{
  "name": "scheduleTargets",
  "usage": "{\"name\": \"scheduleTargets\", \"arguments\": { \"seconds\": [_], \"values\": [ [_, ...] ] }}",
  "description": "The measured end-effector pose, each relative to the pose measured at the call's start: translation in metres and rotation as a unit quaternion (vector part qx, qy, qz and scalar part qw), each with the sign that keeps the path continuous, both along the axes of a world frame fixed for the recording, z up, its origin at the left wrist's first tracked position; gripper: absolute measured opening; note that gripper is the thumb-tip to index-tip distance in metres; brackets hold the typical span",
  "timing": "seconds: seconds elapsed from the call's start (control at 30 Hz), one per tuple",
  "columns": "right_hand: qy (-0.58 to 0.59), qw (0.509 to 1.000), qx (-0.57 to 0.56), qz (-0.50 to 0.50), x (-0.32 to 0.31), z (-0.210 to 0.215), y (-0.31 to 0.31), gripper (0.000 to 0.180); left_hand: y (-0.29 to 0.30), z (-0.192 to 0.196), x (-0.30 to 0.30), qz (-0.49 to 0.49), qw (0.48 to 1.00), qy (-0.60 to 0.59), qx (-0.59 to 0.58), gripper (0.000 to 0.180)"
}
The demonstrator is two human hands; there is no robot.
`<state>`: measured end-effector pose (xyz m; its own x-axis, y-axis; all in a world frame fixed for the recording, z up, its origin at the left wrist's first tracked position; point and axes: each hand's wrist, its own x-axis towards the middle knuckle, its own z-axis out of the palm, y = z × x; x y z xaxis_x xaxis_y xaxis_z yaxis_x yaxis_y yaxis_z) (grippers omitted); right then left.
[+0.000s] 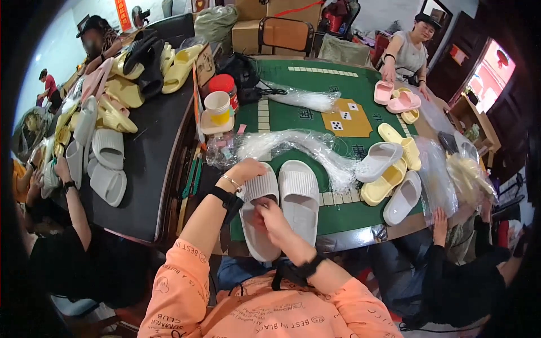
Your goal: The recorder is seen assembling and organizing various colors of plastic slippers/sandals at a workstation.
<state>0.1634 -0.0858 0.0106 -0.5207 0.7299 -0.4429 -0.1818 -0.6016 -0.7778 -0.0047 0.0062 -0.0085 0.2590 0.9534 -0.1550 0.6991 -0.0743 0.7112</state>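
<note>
A pair of light grey slippers lies at the near edge of the green table. My left hand [248, 170] is closed at the toe end of the left slipper [260, 239], beside its ribbed strap. My right hand [271, 218] is over the same slipper's foot opening, its fingers bent together below the strap; what they pinch, if anything, is hidden. Right beside it rests the other grey slipper [299, 205], touched by neither hand. Just beyond the pair, a long bundle of thin clear plastic strands [293, 141] stretches across the table.
Yellow slippers [384, 183] and grey slippers [403, 198] lie to the right, near clear plastic bags [433, 174]. A yellow-white cup [218, 107] and red-lidded jar [224, 84] stand at the left. More slippers [108, 149] cover the dark table. Co-workers' hands [389, 69] reach in around both tables.
</note>
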Motion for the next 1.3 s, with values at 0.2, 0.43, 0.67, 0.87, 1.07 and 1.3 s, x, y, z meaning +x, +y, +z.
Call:
{"name": "scheduleTargets", "arguments": {
  "seconds": [0.2,0.43,0.67,0.87,1.07,1.3],
  "values": [
    [0.179,0.975,0.132,-0.007,0.095,0.068,-0.045,0.027,-0.011,0.006,0.007,0.21,0.942,-0.245,-0.087,0.014],
    [0.032,0.896,0.389,-0.214,0.142,0.08,-0.032,0.02,-0.013,0.014,0.014,0.259,0.926,-0.263,-0.075,0.011],
    [-0.018,0.991,0.101,-0.091,0.126,0.052,-0.016,0.014,-0.004,0.039,0.033,0.242,0.906,-0.343,-0.049,0.017],
    [-0.067,0.996,-0.054,-0.003,0.092,-0.002,0.028,0.017,0.022,0.008,0.068,0.183,0.967,-0.166,0.069,0.021],
    [-0.157,0.966,0.048,-0.2,0.039,-0.027,0.048,0.016,0.005,0.018,0.077,0.174,0.984,-0.024,0.017,0.022],
    [0.031,0.972,-0.038,-0.229,0.028,-0.022,0.049,0.019,0.012,-0.009,0.066,0.146,0.982,-0.113,0.024,0.021]
  ]
}}
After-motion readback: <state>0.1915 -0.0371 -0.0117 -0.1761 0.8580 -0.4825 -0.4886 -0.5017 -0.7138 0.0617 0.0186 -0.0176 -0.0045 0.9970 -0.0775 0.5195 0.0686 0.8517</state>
